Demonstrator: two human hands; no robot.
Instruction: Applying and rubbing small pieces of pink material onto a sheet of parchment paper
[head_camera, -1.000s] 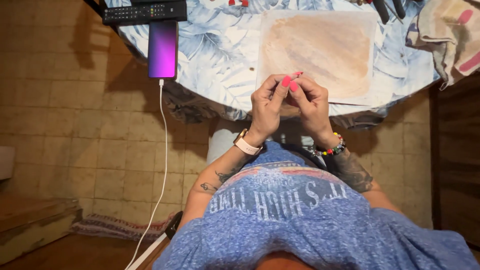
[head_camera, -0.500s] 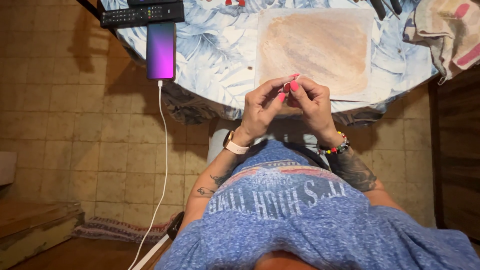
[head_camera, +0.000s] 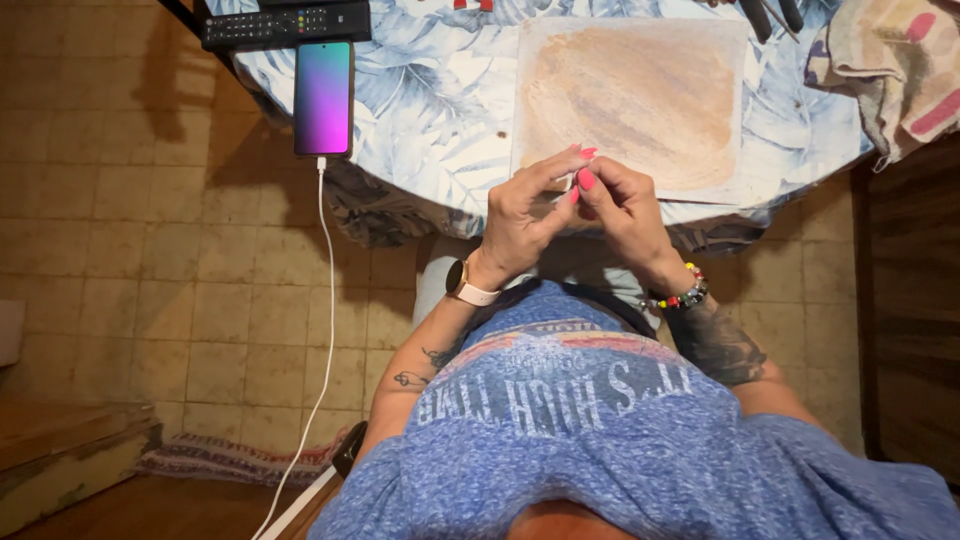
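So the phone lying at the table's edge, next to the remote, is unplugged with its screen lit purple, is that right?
Not quite. The head view shows the phone plugged in: a white cable runs from its lower end down toward the floor. It does lie beside the remote, screen lit purple.

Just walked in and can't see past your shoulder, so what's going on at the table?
A seated person pinches something small between the fingertips of the left hand and right hand; what it is cannot be told. The hands meet at the near edge of a brown-smeared white board on the leaf-print tablecloth. A lit phone lies charging beside a remote.
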